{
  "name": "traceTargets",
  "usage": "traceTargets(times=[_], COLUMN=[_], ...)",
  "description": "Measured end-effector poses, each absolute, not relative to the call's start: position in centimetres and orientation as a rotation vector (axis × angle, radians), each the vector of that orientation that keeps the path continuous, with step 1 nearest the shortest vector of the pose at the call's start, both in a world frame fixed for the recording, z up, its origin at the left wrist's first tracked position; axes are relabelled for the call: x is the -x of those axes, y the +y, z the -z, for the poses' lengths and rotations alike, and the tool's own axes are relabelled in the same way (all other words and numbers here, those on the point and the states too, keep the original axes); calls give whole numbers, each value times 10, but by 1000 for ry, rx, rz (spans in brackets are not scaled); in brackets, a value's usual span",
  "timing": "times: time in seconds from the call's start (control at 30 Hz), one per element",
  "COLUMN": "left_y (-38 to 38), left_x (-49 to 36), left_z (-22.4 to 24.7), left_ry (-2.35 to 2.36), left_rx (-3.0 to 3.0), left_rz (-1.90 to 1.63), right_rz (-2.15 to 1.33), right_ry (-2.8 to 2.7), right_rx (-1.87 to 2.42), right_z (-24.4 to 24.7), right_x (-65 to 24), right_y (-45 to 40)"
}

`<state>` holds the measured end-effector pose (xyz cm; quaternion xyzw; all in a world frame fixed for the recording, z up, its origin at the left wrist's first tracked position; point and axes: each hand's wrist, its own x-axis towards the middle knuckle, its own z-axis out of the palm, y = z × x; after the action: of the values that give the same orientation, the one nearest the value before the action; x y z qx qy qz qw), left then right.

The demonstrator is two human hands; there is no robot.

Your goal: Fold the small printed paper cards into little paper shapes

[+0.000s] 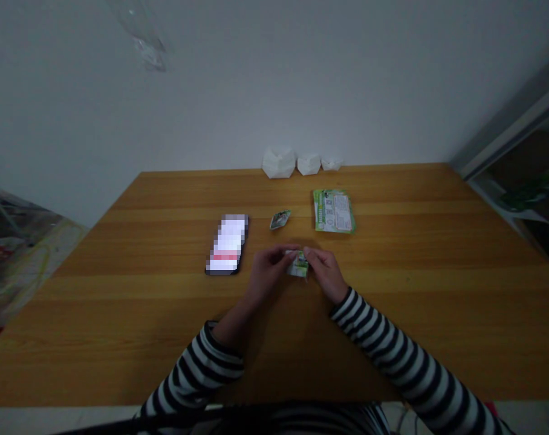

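Observation:
Between my hands is a small folded piece of green-and-white printed paper, held just above the wooden table. My left hand pinches its left and upper edge between thumb and fingers. On the other side, my right hand grips the upper right corner, thumb on top. Beyond them lies a small folded printed paper, dark and green. A stack of green-and-white printed sheets sits farther back to the right. The undersides of the fingers are hidden.
A phone with a lit, blurred screen lies left of my hands. Three white folded paper shapes stand along the table's back edge by the wall. The wooden table extends to both sides. Shelving is at the right.

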<state>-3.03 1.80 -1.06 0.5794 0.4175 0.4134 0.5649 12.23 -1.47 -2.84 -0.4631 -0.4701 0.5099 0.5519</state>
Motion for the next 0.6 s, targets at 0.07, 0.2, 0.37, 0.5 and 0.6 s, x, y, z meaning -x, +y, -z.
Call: traceTargets(times=[0.07,0.2,0.37,0.5,0.6], left_y=[17,12,12,16,19], left_x=[30,26,23,29,35], left_z=[11,13,13,10,5], left_ry=[1031,1092,869,852,904], left_rx=[-1342,-1381,-1440,-1705,-1753], left_rz=[-967,-1043,-1067,-1035,-1042], right_rz=[-1162,-1184,-1048,-1021,-1084], right_ry=[-1176,-1183,-963,-934,-1004], right_rx=[1123,1138,1202,1117,1053], right_z=[27,30,35,31,24], right_x=[-121,-117,-116,-120,-124], right_y=[-15,-16,-12,-15,-19])
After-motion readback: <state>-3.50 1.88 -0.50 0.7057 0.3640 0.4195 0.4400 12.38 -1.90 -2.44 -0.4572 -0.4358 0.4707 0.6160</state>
